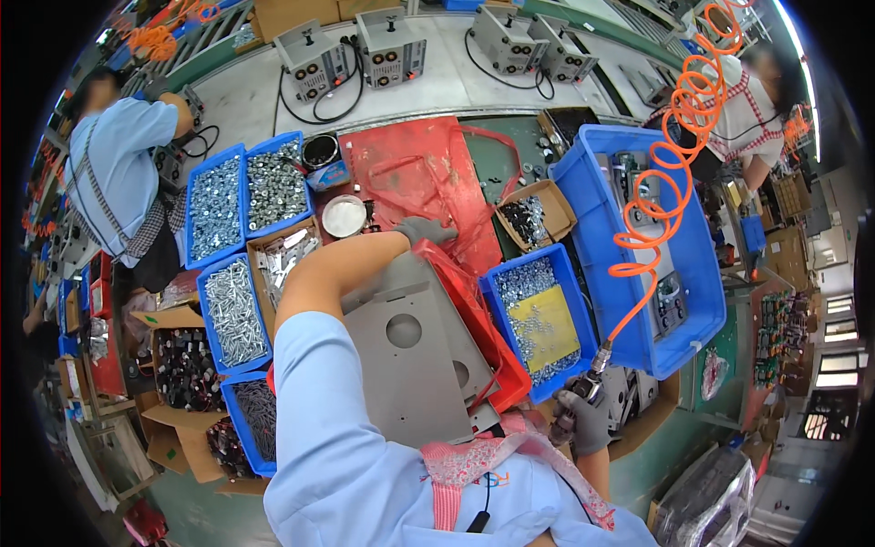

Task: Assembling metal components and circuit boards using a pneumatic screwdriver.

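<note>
My left hand [425,230], in a grey glove, reaches past the far edge of the grey metal panels [401,342]. It lies over the red mat [392,164] and crumpled red plastic sheet [469,242], fingers stretched to the right with nothing visible in them; their undersides are hidden. The top panel has a round hole, and a red tray [510,387] shows along the stack's right side. Low at the right, my gloved right hand [588,421] is closed around an air screwdriver [583,392], whose top joins an orange coiled hose [670,214].
Blue bins of nuts [216,210], screws [235,314] and small fasteners [538,278] flank the panels. A large blue crate [702,324] stands right, under the hose. A white round tub [344,216] sits beyond my left forearm. Welder-like machines [392,55] line the far conveyor; co-workers stand at both sides.
</note>
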Action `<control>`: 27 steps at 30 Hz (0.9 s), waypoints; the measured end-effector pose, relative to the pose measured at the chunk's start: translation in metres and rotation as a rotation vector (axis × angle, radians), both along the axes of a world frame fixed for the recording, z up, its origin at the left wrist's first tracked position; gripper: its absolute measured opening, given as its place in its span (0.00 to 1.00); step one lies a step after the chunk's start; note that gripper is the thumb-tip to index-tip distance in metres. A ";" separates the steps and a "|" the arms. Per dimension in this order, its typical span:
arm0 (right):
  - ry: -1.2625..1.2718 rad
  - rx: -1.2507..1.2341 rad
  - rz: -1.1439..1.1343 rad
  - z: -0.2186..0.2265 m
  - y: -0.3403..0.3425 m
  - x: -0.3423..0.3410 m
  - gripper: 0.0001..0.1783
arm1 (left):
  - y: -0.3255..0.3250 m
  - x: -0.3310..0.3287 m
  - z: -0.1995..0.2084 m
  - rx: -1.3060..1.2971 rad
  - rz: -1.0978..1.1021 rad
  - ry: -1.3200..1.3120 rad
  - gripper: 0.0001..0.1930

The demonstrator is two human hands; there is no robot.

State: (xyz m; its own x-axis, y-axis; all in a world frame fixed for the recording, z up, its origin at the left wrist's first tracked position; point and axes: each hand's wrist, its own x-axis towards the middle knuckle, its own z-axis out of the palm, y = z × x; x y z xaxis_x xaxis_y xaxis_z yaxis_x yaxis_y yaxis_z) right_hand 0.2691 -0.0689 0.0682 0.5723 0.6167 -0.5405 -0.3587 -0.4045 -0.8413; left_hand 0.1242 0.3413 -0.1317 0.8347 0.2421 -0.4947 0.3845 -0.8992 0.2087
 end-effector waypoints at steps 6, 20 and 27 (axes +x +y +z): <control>-0.022 0.001 -0.060 -0.006 -0.002 -0.002 0.08 | -0.015 0.012 0.023 0.002 -0.154 0.084 0.30; -0.037 0.020 0.015 -0.009 -0.007 0.005 0.09 | 0.016 -0.050 0.105 -0.471 0.783 -0.702 0.22; 0.028 0.149 0.075 -0.012 -0.006 0.020 0.11 | -0.067 -0.191 0.280 -0.269 0.907 -1.263 0.14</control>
